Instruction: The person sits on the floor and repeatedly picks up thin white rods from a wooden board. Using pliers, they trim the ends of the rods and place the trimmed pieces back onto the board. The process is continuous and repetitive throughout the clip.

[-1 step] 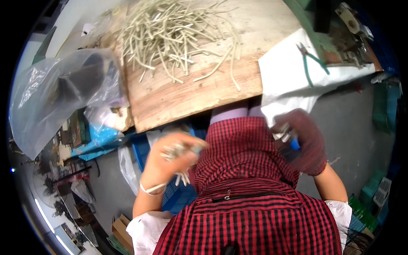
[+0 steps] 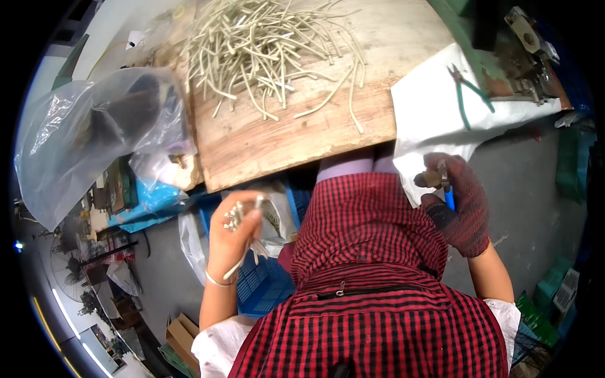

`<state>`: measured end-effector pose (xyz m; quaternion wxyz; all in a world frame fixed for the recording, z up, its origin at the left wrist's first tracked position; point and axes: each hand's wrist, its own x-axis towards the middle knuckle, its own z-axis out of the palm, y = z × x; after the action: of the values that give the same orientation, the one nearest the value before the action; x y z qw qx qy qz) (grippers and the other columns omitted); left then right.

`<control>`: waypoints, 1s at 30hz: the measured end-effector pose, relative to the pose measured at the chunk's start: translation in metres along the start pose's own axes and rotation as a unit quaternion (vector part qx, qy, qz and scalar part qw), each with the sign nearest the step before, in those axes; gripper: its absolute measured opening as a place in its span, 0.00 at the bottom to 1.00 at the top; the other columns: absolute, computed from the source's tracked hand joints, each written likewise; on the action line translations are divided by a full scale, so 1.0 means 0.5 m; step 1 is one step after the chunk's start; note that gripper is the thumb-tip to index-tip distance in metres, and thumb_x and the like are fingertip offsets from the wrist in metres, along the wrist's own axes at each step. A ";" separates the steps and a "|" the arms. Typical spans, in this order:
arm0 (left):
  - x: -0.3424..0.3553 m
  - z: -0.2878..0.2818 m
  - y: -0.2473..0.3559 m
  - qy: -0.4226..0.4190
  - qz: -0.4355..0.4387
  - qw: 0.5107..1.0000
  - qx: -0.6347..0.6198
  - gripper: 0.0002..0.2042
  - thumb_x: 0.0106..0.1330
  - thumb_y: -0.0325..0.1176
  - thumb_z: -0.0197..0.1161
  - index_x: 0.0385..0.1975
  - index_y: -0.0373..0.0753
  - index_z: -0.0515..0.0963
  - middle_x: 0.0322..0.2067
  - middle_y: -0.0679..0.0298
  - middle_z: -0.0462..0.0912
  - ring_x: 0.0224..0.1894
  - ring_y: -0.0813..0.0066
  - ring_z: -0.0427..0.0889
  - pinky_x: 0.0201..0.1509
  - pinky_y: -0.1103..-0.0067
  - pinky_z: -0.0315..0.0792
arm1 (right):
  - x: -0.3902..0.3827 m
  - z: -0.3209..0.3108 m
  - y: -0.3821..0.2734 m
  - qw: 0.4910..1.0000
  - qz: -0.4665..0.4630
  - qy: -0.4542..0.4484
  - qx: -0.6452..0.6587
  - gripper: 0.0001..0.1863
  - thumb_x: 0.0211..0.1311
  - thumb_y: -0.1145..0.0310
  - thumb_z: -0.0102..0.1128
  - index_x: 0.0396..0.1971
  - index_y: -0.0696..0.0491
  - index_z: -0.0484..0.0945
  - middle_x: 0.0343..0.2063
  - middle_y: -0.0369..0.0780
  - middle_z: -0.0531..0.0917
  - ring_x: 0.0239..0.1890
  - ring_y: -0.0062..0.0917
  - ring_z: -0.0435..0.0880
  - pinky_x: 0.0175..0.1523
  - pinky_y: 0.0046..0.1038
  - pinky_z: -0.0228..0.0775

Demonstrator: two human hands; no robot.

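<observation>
My left hand (image 2: pixel 230 236), bare with a band at the wrist, is closed around a small bunch of pale cords (image 2: pixel 234 216). Their short ends show between the fingers, and longer tails hang below the palm. A dark red knitted glove covers my right hand (image 2: pixel 469 205), which grips blue-handled pliers (image 2: pixel 450 199). The tool's metal jaws point up past the thumb; most of its handle is hidden by the glove. Both hands are held apart, on either side of my checked apron (image 2: pixel 365 239). Beyond them, a large heap of similar pale cords (image 2: pixel 252 57) lies on the wooden table (image 2: pixel 283 148).
White cloth (image 2: pixel 422 104) covers the table's right side, with green-handled pliers (image 2: pixel 463 94) on it. Clear plastic sheeting (image 2: pixel 57 151) bulges at the left. Below my left hand stands a blue basket (image 2: pixel 268 293). Machine parts (image 2: pixel 529 63) sit at the far right.
My left hand has drawn back a little to the left, away from my lap, still with the cords. The right hand has turned, and the pliers' jaws now show more plainly.
</observation>
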<state>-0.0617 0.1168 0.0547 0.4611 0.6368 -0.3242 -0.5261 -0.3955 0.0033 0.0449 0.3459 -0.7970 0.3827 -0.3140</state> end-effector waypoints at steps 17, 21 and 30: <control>0.235 0.151 0.071 0.042 0.372 0.817 0.438 0.08 0.55 0.24 0.64 0.34 0.32 0.82 0.31 0.52 0.81 0.33 0.54 0.81 0.41 0.70 0.75 | -0.023 0.034 -0.017 0.995 0.100 0.014 0.004 0.25 0.47 0.72 0.66 0.50 0.52 0.74 0.35 0.42 0.79 0.37 0.36 0.80 0.42 0.34 0.73; 0.400 0.251 0.056 0.137 0.400 0.705 0.570 0.07 0.53 0.27 0.63 0.30 0.31 0.80 0.30 0.51 0.79 0.30 0.55 0.80 0.38 0.68 0.74 | -0.038 0.028 -0.030 0.996 0.082 -0.036 -0.012 0.25 0.48 0.73 0.66 0.50 0.51 0.75 0.37 0.42 0.80 0.39 0.35 0.81 0.45 0.33 0.72; 0.239 0.193 0.129 -0.023 0.218 0.971 0.099 0.05 0.59 0.21 0.64 0.33 0.33 0.76 0.30 0.66 0.80 0.29 0.86 0.75 0.32 0.88 0.69 | -0.084 0.043 0.025 0.650 0.382 0.036 0.656 0.24 0.64 0.75 0.54 0.60 0.60 0.65 0.46 0.43 0.80 0.45 0.27 0.81 0.51 0.26 0.75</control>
<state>-0.1223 -0.0378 0.0684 0.4916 0.5810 -0.5166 -0.3923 -0.4054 0.0389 0.0131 0.8539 -0.1335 0.3593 -0.3521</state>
